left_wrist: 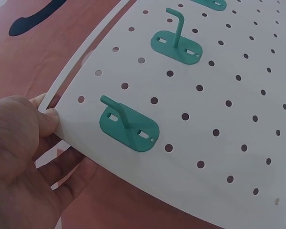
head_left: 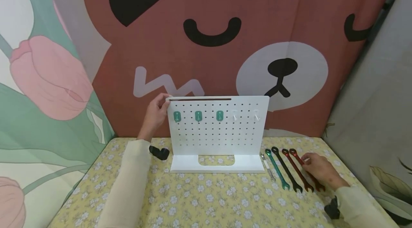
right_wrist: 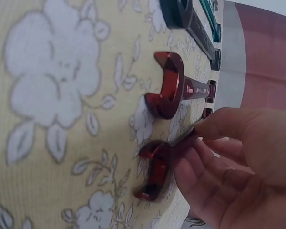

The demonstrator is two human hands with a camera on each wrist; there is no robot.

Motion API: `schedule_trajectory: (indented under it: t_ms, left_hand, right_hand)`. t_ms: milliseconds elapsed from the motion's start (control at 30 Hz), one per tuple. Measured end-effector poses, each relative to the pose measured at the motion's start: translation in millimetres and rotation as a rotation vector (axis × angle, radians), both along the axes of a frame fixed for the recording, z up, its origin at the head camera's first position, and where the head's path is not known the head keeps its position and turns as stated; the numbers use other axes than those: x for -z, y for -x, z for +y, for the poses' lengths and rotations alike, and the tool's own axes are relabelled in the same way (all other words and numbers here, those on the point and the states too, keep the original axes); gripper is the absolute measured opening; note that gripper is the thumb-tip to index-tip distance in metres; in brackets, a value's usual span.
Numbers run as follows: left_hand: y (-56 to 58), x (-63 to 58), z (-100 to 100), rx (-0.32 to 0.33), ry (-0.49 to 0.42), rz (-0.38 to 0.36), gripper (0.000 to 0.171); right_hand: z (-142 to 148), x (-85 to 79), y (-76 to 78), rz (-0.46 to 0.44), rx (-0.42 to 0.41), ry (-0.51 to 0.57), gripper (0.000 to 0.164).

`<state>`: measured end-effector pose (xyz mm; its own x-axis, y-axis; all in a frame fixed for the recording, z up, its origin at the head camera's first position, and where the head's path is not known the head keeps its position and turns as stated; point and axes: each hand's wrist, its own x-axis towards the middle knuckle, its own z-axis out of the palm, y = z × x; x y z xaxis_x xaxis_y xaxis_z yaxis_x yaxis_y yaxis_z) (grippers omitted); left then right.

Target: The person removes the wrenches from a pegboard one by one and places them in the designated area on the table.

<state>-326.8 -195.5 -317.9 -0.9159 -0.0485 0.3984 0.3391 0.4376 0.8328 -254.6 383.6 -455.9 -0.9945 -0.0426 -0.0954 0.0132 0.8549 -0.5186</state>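
Observation:
A white pegboard point(head_left: 219, 149) stands upright on its flat base at the back of the table. My left hand point(head_left: 157, 110) grips its upper left corner, thumb on the front face and fingers behind, as the left wrist view shows. Three green hooks point(left_wrist: 128, 128) and two clear hooks point(head_left: 256, 116) sit in a row on the board. At the right, my right hand point(right_wrist: 233, 167) pinches the handle of the outermost red wrench point(right_wrist: 158, 169) between thumb and fingers. Its open end lies close over the cloth, and the hand covers part of the handle.
Left of the held wrench lie another red wrench point(head_left: 297, 171), a black wrench point(head_left: 287, 169), a green wrench point(head_left: 277, 169) and a small silver wrench point(head_left: 268, 167). Floral cloth point(head_left: 206, 199) covers the table. A bear-print curtain point(head_left: 219, 63) hangs behind.

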Motion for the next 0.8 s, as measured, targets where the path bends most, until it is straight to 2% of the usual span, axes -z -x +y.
schedule_trajectory:
  t_ms: [267,433,567,700,800]
  left_hand:
    - [2.1,0.8,2.4,-0.02,0.029,0.019,0.025]
    - [4.4,1.1,2.3,-0.013,0.03,0.018,0.024]
    - [5.6,0.7,2.0,-0.013,0.033,0.028,0.023]
    - [5.3,3.8,3.8,-0.05,0.067,0.073,0.023]
    - [4.5,10.8,6.5,-0.087,0.11,0.117,0.029]
  right_hand:
    - [-2.0,1.1,-2.0,0.038,-0.005,-0.03,0.029]
    - [-15.4,-0.5,-7.2,0.198,-0.023,-0.049,0.04]
    - [-35.1,-5.2,-12.6,0.32,-0.037,-0.018,0.042]
    - [-56.6,-15.0,-16.3,0.381,-0.059,0.052,0.05]
    - [-72.1,-22.0,-18.0,0.419,-0.079,0.106,0.057]
